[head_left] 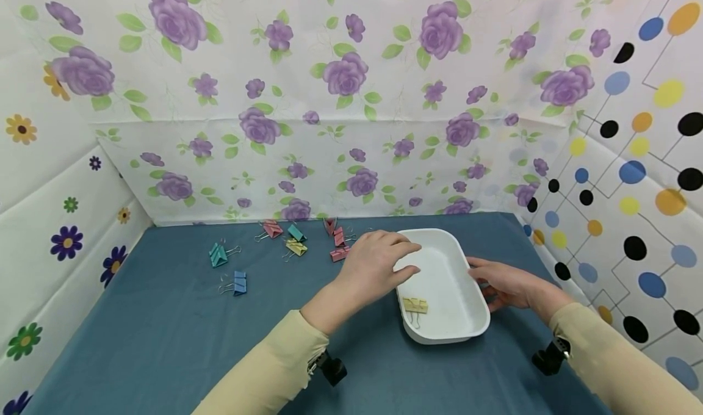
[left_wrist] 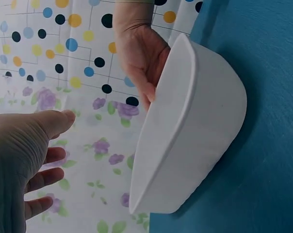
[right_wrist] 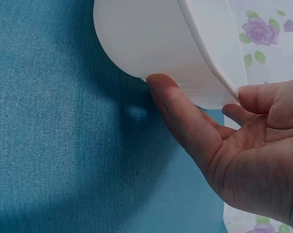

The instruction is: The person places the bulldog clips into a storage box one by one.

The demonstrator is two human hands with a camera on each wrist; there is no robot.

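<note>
A white plastic tray stands on the right half of the table, with one yellow binder clip lying inside near its front left corner. My right hand holds the tray by its right side. In the right wrist view, the thumb touches the rim while a finger reaches down to the lower edge. Over the tray's left rim hovers my left hand, its fingers spread and nothing between them. The left wrist view shows that hand apart from the tray.
Left of the tray, several binder clips lie scattered: teal, blue, red, yellow and pink-red. Blue cloth covers the table. Patterned sheets enclose the back and both sides.
</note>
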